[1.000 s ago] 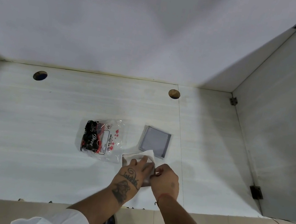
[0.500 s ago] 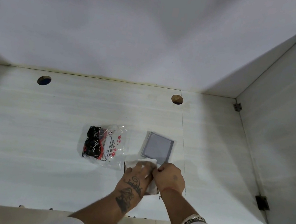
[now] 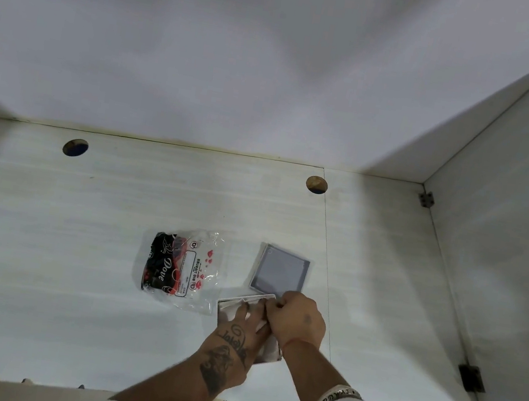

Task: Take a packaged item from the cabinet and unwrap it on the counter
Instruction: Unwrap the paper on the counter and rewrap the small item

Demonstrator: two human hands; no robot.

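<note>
A person's right hand (image 3: pixel 298 320) pinches the far edge of a flat white wrapped packet (image 3: pixel 239 304), its grip closed there, while the left hand (image 3: pixel 241 330) presses it flat on the pale table (image 3: pixel 79 223). Just beyond lies a grey square tile (image 3: pixel 281 270); left, a clear printed bag (image 3: pixel 183 267).

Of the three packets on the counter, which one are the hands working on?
The white packet nearest the counter's front edge; the Dove bag and grey square packet lie untouched.

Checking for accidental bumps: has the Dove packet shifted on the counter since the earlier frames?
No. The Dove packet lies at the same offset from the right-hand round hole in the counter.
</note>
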